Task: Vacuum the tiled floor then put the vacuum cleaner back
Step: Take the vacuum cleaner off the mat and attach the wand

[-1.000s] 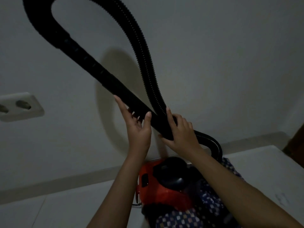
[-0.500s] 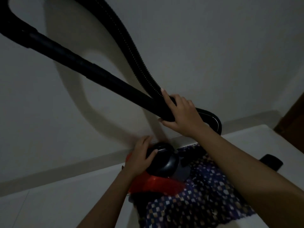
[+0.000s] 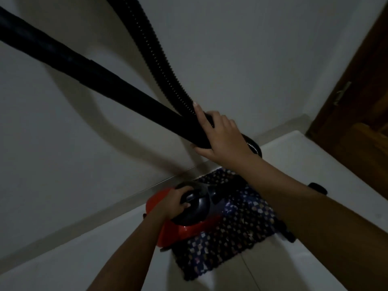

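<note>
A red vacuum cleaner [image 3: 178,229] with a black top handle stands by the wall, partly on a dark patterned mat [image 3: 226,238]. My left hand [image 3: 175,201] is closed around the black handle. My right hand [image 3: 221,137] grips the smooth black tube [image 3: 100,78] where it crosses the ribbed black hose [image 3: 159,59]. Tube and hose both rise toward the upper left and leave the picture. The hose's lower end curves down behind my right wrist.
A plain grey wall [image 3: 262,59] with a pale baseboard runs behind the vacuum. A dark wooden door [image 3: 361,114] stands at the right. A small black object [image 3: 318,188] lies on the white tiled floor [image 3: 304,164] beside my right forearm.
My left hand has left the tube and dropped to the vacuum's handle, closing around it. My right hand kept its hold on tube and hose. The view has tilted down and right.
</note>
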Motion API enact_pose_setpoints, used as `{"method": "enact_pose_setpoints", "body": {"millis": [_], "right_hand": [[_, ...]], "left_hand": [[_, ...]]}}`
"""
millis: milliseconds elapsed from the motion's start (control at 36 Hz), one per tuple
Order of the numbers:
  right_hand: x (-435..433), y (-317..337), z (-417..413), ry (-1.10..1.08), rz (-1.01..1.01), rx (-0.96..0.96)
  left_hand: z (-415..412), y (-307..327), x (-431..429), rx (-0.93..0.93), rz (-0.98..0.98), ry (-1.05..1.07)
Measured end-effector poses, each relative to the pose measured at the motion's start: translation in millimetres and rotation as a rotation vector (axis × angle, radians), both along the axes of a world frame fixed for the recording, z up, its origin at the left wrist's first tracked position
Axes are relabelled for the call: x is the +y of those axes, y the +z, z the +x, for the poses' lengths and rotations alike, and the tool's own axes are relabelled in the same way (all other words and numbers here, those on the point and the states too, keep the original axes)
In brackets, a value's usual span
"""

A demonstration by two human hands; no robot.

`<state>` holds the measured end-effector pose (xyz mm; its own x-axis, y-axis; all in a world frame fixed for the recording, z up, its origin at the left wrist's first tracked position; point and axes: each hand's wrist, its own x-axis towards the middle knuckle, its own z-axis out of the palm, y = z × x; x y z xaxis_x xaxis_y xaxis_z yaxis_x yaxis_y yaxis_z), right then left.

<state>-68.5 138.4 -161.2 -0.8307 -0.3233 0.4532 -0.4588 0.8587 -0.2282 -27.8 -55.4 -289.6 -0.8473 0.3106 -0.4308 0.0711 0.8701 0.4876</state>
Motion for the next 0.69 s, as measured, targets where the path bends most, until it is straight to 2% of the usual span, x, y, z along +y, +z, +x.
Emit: {"method": "enact_pose_setpoints", "body": {"millis": [250, 472, 583, 694], "right_hand": [[1.6, 151.0, 49.9, -0.149, -0.090, -0.086], [-14.8, 280.0, 111.5, -0.268, -0.077, -0.038], [-33.6, 322.3, 145.3, -0.305, -0.054, 0.001], [-60.1, 342.8, 183.5, -0.337, -0.011, 0.013]], "left_hand": [[44.7, 133.9, 3.3, -0.052, 0.091, -0.054], [94.9, 244.2, -10.8, -0.034, 0.165, -0.157], [123.6, 295.7, -19.6, -0.098, 0.175, -0.115], [156.1, 320.2, -46.2, -0.053, 0.205, -0.124]]}}
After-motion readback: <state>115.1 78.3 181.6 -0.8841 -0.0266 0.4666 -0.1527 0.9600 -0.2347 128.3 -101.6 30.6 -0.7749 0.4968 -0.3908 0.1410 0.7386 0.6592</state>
